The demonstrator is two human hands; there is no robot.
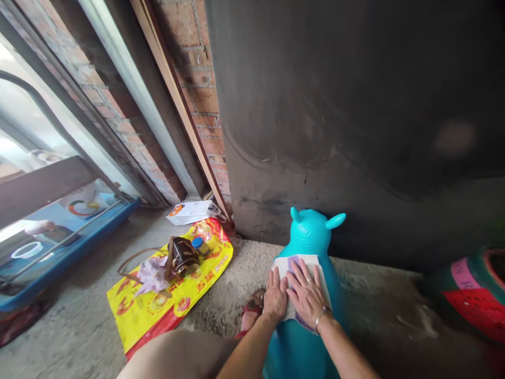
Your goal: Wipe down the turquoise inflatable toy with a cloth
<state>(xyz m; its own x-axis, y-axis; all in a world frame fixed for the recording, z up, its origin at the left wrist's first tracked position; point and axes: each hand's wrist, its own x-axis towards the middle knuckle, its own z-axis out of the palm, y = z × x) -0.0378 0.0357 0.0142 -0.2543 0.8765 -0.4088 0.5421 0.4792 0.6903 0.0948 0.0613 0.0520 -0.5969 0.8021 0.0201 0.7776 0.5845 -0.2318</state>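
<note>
A big dark wall (355,105) stands behind everything, on a rough grey floor (236,273). A yellow bag (158,310) lies flat on the floor to the left, with a small brown purse (182,256) on it. Right in front is a blue toy animal (311,237) with two ears. A white cloth (302,263) lies on the toy's back. The left hand (275,297) and the right hand (306,292) both press flat on the cloth, fingers spread out, not grabbing it. The toy is round and smooth, so I think the cloth could slide off, or the toy could tip if pushed hard.
</note>
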